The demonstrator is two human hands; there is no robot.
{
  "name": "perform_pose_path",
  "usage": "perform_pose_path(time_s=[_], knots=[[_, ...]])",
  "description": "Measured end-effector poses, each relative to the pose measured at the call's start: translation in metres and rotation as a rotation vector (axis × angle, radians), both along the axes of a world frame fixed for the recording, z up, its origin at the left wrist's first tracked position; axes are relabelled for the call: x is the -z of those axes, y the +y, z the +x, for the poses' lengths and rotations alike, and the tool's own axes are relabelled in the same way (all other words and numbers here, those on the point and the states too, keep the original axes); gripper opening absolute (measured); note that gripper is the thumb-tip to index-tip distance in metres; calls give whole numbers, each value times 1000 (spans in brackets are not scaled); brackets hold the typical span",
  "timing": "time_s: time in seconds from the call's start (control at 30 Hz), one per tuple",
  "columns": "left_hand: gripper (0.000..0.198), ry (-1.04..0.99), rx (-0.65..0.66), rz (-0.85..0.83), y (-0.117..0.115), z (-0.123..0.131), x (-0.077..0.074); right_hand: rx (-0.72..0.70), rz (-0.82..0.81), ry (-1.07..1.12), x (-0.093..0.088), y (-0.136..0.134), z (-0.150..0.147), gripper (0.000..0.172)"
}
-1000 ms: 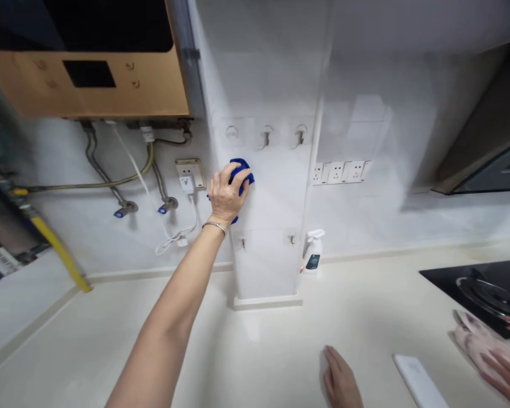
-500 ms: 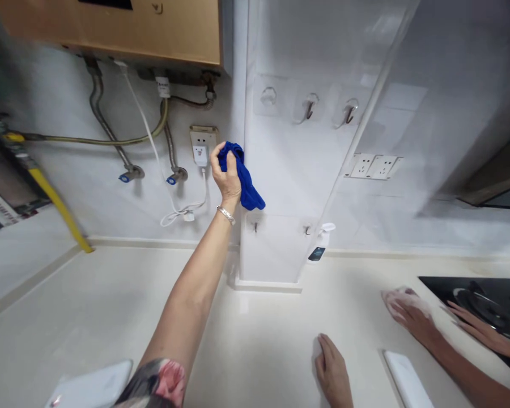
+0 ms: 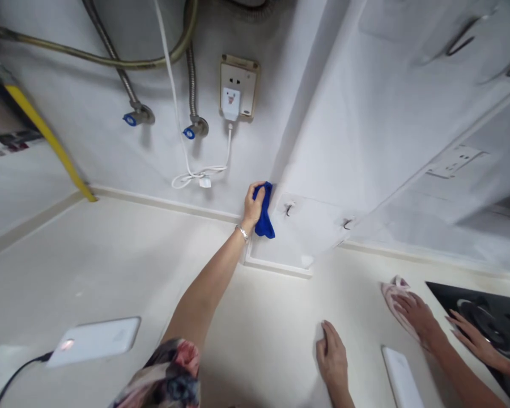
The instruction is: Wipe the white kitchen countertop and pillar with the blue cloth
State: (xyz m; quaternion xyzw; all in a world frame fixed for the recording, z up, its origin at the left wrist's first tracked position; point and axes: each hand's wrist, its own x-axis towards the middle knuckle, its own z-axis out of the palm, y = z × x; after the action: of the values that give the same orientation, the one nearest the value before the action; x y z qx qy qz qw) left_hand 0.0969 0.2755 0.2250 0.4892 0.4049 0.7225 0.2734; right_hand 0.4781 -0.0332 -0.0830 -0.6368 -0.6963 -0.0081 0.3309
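Left hand (image 3: 253,207) reaches forward, wrist bent, fingers clamped on blue cloth (image 3: 264,218) at the base of the tiled pillar (image 3: 306,232); right hand (image 3: 332,357) rests open, flat on the counter (image 3: 255,345).

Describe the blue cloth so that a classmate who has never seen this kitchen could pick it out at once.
Start at the cream countertop and find the white pillar rising from it. At the pillar's lower corner, a left hand grips a bright blue cloth, its colour setting it apart from the pink cloth by the black hob.
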Motion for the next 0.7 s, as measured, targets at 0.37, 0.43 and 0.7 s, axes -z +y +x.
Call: perform_pose_path(time_s=[0.37, 0.43, 0.7], knots=[[25, 166, -2, -562, -61, -9, 152, -15, -39, -19, -1, -3, 10, 45], [23, 160, 29, -629, -72, -22, 163, -4, -43, -18, -1, -4, 9, 45], [27, -78, 159, -747, -65, -88, 148, 1, -27, -4, -2, -3, 6, 44]])
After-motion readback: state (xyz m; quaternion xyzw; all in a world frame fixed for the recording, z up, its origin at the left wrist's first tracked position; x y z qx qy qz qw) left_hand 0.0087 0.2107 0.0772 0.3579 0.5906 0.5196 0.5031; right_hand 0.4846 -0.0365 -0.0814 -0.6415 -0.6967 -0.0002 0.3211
